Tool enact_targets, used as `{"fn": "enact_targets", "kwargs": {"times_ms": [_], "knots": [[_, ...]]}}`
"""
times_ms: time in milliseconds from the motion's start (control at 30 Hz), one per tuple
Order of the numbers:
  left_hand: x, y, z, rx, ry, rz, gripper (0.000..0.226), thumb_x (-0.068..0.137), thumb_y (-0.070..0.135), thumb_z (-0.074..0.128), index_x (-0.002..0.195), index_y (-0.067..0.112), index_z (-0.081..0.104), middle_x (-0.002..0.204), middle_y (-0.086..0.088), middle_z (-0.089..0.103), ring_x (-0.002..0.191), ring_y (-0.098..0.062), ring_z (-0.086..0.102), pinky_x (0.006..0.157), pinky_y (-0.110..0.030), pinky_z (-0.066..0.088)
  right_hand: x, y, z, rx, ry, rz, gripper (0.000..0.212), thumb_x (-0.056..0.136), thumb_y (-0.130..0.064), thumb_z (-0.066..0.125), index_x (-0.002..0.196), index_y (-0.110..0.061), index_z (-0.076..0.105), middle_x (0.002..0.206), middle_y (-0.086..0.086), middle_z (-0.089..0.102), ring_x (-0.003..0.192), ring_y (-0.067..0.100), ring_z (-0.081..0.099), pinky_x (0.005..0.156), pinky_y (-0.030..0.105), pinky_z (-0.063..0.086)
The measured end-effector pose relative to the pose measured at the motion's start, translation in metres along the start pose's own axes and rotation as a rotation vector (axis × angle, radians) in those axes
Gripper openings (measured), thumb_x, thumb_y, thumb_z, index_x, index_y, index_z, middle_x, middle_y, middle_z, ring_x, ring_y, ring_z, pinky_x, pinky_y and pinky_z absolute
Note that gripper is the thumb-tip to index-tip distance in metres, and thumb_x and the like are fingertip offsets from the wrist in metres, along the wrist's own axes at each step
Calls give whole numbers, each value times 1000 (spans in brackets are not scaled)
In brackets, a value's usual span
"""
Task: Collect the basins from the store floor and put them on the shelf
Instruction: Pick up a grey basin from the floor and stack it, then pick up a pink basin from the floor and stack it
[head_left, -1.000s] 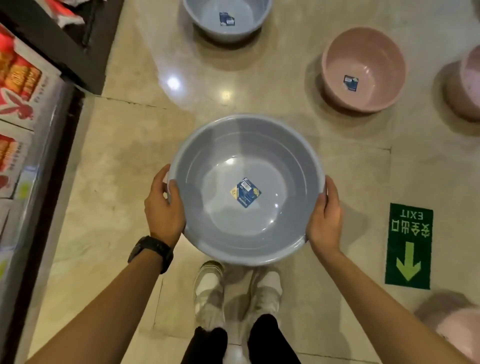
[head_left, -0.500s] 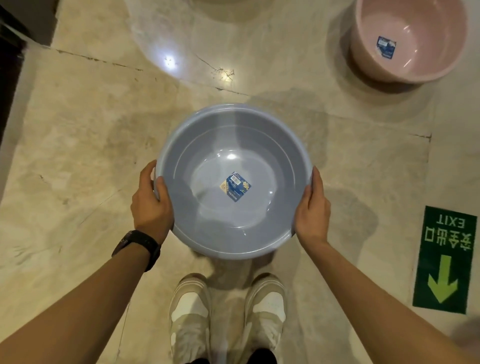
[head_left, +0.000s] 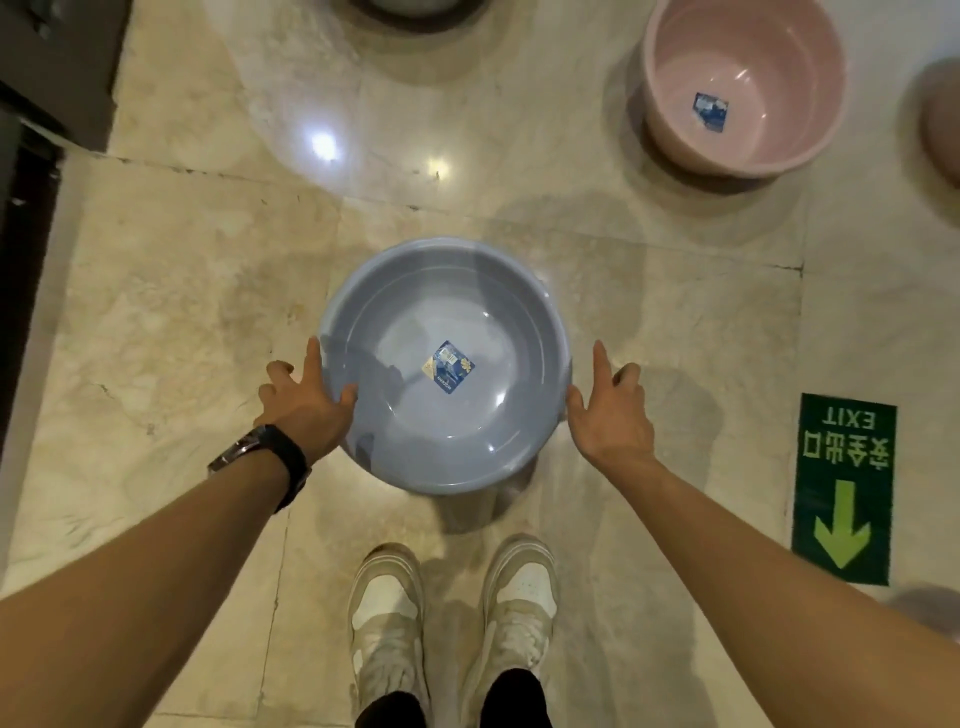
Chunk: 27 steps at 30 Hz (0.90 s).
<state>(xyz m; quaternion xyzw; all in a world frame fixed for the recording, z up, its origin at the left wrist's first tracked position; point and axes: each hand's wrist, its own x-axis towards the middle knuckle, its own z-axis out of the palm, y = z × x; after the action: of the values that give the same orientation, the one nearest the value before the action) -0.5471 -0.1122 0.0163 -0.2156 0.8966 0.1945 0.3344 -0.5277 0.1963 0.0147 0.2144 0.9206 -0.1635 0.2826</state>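
As both hands flank it, grey basin (head_left: 447, 374) sits on floor (head_left: 182, 322): left hand (head_left: 304, 400) fingers spread on rim, right hand (head_left: 608, 410) open beside rim, seemingly positioned to lift.

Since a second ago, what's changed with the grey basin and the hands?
The grey basin went down toward the floor. Both hands have loosened: the left hand only rests its thumb on the rim, and the right hand is open beside it. The pink basin stays on the floor.
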Motion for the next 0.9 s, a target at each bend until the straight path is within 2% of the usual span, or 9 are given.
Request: {"fn": "enact_targets", "kwargs": {"times_ms": [67,133,233,400,533,700,800,900], "knots": [[-31,25,-30,111,-1,79,76,96,52,48,158,29,11,151,-17,21,133,-40,31,99,-52,43,-20,2,-43,-14,24,-13,69,99,-43,41,156,-24,7,146,13,25,127,31,37,82,43,46],[-77,54,-63,328,25,259,77,94,57,49,156,32,12,152,-11,22,132,-34,34,90,-46,50,-47,5,-98,-47,59,-28,71,97,-45,45,155,-23,10,147,12,26,127,30,37,85,42,46],[-150,106,-110,528,48,510,80,91,64,47,157,35,11,155,-4,21,136,-26,33,87,-39,49,-102,11,-188,-128,95,-50,75,95,-49,45,156,-24,7,153,10,22,132,27,35,93,42,45],[-271,200,-203,631,123,788,82,89,66,46,156,33,15,154,-6,28,131,-30,41,93,-42,46,-234,24,-337,-184,161,-40,78,94,-50,47,156,-25,7,158,8,18,139,28,29,104,46,38],[-381,257,-258,628,202,1009,82,86,70,46,155,32,21,151,-4,34,127,-29,46,96,-43,45,-366,59,-428,-142,304,84,78,91,-50,48,155,-26,10,159,7,18,137,28,32,101,45,38],[-522,313,-283,602,229,1256,80,83,64,57,150,26,34,138,-8,48,116,-33,54,87,-45,51,-521,118,-476,-29,459,324,80,92,-51,50,155,-28,8,159,6,18,138,27,30,103,47,38],[-596,333,-270,642,189,1378,82,85,65,52,153,27,27,143,-7,44,124,-30,50,97,-42,48,-601,158,-473,67,528,450,79,91,-50,51,155,-29,8,159,4,17,139,28,28,104,49,37],[-659,342,-244,720,187,1504,81,86,67,47,154,28,25,144,-5,42,127,-28,47,102,-42,43,-672,202,-451,175,589,567,75,93,-47,50,154,-29,10,158,3,20,138,26,32,104,44,40]]}}
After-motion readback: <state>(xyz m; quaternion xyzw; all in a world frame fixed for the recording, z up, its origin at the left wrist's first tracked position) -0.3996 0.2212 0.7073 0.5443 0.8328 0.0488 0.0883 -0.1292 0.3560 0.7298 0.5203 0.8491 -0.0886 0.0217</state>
